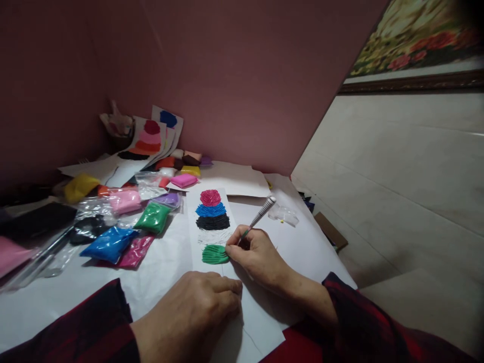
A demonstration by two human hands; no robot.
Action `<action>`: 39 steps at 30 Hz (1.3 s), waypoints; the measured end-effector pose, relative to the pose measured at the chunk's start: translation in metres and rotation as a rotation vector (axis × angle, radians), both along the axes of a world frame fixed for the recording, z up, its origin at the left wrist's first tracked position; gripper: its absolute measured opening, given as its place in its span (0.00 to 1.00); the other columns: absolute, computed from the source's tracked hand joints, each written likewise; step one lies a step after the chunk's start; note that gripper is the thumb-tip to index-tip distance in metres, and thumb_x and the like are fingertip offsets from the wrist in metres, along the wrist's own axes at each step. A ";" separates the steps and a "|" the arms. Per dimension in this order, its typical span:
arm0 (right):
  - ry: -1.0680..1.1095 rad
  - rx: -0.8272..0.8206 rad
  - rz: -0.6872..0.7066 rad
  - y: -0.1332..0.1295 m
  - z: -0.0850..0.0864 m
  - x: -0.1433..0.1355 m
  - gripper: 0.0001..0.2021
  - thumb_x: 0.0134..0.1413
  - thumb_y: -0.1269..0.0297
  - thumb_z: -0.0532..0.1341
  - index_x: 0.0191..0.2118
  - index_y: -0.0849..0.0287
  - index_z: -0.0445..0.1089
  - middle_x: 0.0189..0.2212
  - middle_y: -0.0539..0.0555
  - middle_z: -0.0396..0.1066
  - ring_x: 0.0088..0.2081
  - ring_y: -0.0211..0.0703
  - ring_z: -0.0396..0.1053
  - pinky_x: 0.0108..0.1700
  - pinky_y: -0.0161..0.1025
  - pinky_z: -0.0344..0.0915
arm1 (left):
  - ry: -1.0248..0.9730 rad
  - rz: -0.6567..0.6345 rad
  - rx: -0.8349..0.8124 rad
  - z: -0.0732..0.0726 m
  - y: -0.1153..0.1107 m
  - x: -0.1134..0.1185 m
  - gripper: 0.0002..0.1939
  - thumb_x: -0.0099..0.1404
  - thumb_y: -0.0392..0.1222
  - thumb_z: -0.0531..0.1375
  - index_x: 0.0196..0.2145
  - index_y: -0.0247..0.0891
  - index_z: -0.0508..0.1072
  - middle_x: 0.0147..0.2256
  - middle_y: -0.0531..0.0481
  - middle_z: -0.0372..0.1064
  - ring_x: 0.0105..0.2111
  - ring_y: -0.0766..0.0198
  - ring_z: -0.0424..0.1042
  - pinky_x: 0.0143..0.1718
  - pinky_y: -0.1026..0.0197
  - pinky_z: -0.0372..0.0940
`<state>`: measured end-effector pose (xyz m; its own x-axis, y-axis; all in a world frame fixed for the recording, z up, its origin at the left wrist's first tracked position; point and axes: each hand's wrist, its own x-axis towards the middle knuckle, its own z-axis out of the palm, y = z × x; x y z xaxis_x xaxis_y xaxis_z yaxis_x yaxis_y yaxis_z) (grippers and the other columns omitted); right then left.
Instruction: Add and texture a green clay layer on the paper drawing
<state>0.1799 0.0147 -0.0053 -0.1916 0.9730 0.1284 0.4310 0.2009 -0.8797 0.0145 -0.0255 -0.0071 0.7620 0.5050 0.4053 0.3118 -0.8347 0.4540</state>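
Right hand (257, 257) pinched around a thin tool (259, 218) with a ribbed white grip, tip down at the edge of the green clay patch (215, 254). Left hand (189, 312) curled into a loose fist, knuckles up, holding nothing visible, pressed on the white paper near the lower end of the card strip (212, 227). On that strip, from far end to near: a pink-red clay mound (210, 197), a blue band (210, 209), a black band (212, 222), a pale white stretch, then the green patch, scored with ridges. Strip lying flat on the paper-covered desk (170, 272), roughly mid-frame, just in front of both hands. To the left, a scatter of clay in clear bags: blue bag (109, 244), green bag (153, 217), magenta bag (135, 251), pale pink bag (124, 200), a yellow lump (79, 186) farther back. Near the wall, more small coloured packs and a few finished cards (149, 138) propped up, layered in red, pink and orange. Crumpled clear wrapper (284, 215) just beyond the tool's grip. Dark red plaid sleeves on both forearms.
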 end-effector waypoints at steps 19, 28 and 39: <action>0.011 -0.043 0.003 0.005 0.008 0.014 0.05 0.44 0.76 0.60 0.23 0.61 0.67 0.16 0.45 0.62 0.19 0.32 0.59 0.22 0.31 0.55 | -0.017 -0.055 -0.106 0.003 0.002 0.000 0.13 0.60 0.25 0.51 0.26 0.37 0.71 0.27 0.50 0.71 0.26 0.66 0.69 0.27 0.66 0.64; 0.055 -0.092 0.001 0.007 0.006 0.019 0.05 0.45 0.75 0.59 0.23 0.59 0.65 0.12 0.43 0.61 0.14 0.31 0.56 0.17 0.30 0.52 | -0.007 -0.050 -0.107 0.006 0.002 -0.001 0.14 0.61 0.25 0.50 0.26 0.37 0.72 0.27 0.49 0.71 0.26 0.66 0.70 0.28 0.66 0.65; 0.162 -0.015 -0.110 0.012 -0.007 0.024 0.05 0.46 0.73 0.59 0.25 0.57 0.63 0.12 0.42 0.60 0.13 0.32 0.56 0.16 0.31 0.51 | 0.004 -0.060 -0.141 0.006 0.002 -0.001 0.14 0.62 0.26 0.50 0.26 0.37 0.72 0.27 0.49 0.71 0.27 0.66 0.70 0.29 0.66 0.65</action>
<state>0.2042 0.0265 -0.0122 -0.0624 0.9889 0.1346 0.3017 0.1473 -0.9420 0.0136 -0.0232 -0.0011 0.7938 0.5105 0.3306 0.2651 -0.7797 0.5673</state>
